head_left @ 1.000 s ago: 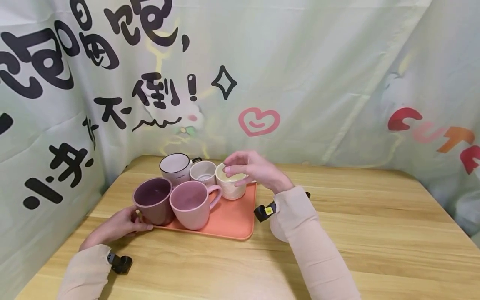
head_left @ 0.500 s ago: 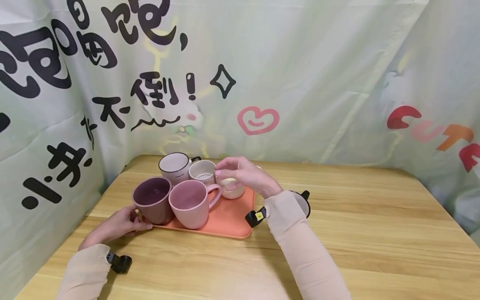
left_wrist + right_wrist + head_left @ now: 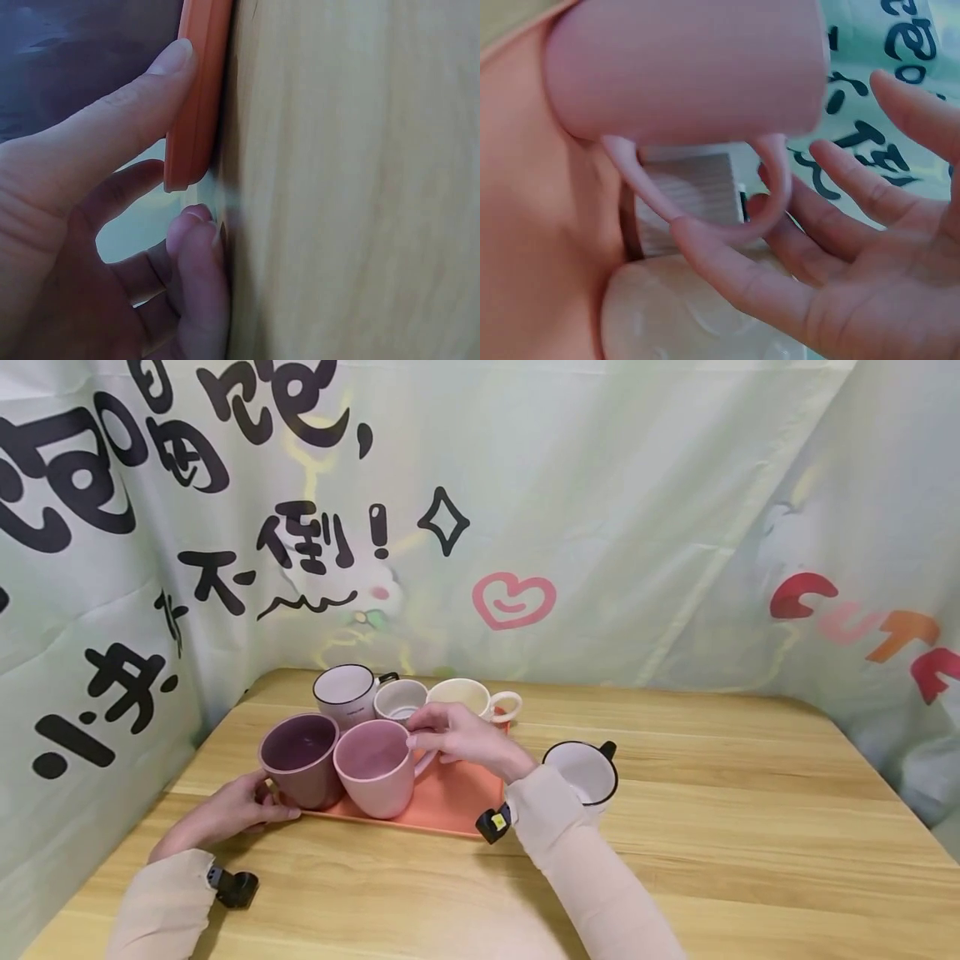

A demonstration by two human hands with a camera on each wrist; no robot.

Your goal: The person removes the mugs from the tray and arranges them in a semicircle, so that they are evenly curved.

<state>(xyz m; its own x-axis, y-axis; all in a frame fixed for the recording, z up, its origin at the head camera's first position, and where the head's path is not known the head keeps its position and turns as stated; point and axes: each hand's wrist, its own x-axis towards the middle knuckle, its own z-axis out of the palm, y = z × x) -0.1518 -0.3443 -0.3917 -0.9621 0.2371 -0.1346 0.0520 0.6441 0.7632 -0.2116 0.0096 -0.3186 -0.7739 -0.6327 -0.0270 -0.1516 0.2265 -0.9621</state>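
Note:
An orange tray (image 3: 450, 806) bears several mugs. My left hand (image 3: 236, 810) holds its front left corner; in the left wrist view the thumb (image 3: 142, 97) lies against the tray's rim and the other fingers curl near the table. Beside that hand stands a dark purple mug (image 3: 303, 781). A pink mug (image 3: 375, 789) stands right of it, touching or nearly so. My right hand (image 3: 465, 739) is at the pink mug's handle, fingers spread; in the right wrist view one fingertip touches the handle (image 3: 769, 202).
Behind are a black-rimmed white mug (image 3: 347, 697), a ribbed pale cup (image 3: 400, 702) and a cream mug (image 3: 459, 693). Another black-rimmed mug (image 3: 581, 772) stands on the wooden table (image 3: 750, 810) right of the tray, partly behind my sleeve. A printed cloth (image 3: 600, 527) hangs behind.
My right hand has moved from over the cream mug, down and left to the pink mug's handle. The cream mug and the right-hand mug show more fully. My left hand stays at the tray.

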